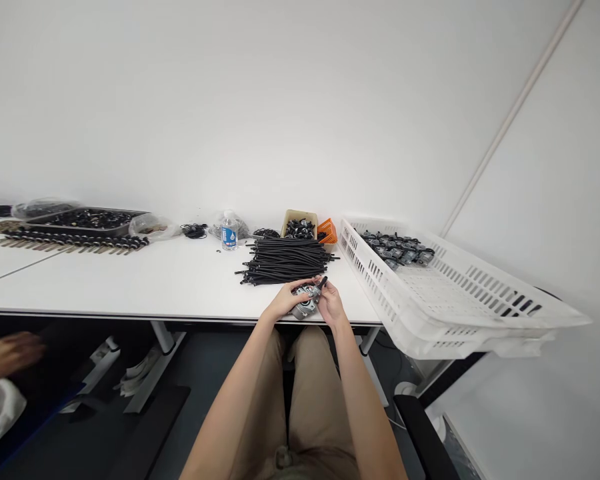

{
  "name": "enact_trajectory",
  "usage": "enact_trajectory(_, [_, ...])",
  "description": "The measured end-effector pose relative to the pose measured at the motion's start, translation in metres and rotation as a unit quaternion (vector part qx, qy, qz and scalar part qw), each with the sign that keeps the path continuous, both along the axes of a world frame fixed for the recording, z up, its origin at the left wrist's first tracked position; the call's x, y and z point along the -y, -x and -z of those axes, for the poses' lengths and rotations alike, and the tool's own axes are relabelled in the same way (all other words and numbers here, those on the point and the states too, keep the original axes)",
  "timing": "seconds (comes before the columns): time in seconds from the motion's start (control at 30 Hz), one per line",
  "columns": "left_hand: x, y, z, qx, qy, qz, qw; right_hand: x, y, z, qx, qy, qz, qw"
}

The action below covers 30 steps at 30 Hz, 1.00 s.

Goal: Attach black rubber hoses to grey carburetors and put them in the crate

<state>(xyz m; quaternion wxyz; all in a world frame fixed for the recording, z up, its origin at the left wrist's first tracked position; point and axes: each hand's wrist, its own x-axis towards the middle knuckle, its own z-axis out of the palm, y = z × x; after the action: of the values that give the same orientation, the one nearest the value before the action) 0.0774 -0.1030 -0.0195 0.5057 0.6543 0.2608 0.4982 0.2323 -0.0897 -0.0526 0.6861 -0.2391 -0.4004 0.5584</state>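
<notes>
My left hand [283,301] and my right hand [331,303] meet at the near edge of the white table [130,280], both closed around a small grey metal part [305,303]. A short black tube [322,283] sticks up from the part at my right fingertips. Just beyond my hands lies a pile of black tubes [285,261].
A white slotted crate [445,293] on the right holds several grey parts [395,248]. At the back stand a tan box [300,227], an orange basket [327,231] and a water bottle [229,231]. A dark tray [83,219] lies far left. Another person's hand [10,353] shows at lower left.
</notes>
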Motion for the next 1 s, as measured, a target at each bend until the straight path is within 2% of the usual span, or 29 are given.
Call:
enact_trajectory(0.23, [-0.005, -0.004, 0.007, 0.007, 0.003, -0.046, 0.999, -0.001, 0.002, -0.002, -0.004, 0.002, 0.002, 1.000])
enact_trajectory(0.43, [-0.010, -0.005, 0.011, 0.031, 0.016, -0.160, 0.987, 0.000, 0.004, -0.005, -0.010, 0.019, 0.011, 1.000])
enact_trajectory(0.53, [-0.013, -0.005, 0.014, 0.060, 0.033, -0.211, 0.975, 0.001, 0.003, -0.007, -0.009, 0.030, 0.015, 0.999])
enact_trajectory(0.73, [-0.022, -0.004, 0.018, 0.173, 0.109, -0.259, 0.944, 0.001, 0.002, -0.008, -0.011, 0.046, 0.029, 0.998])
enact_trajectory(0.83, [-0.026, 0.003, 0.017, 0.251, 0.170, -0.243, 0.921, 0.000, 0.002, -0.006, 0.003, 0.047, 0.041, 0.998])
enact_trajectory(1.0, [-0.024, 0.017, 0.012, 0.358, 0.287, -0.125, 0.880, -0.004, 0.005, -0.003, 0.068, 0.037, 0.076, 0.994])
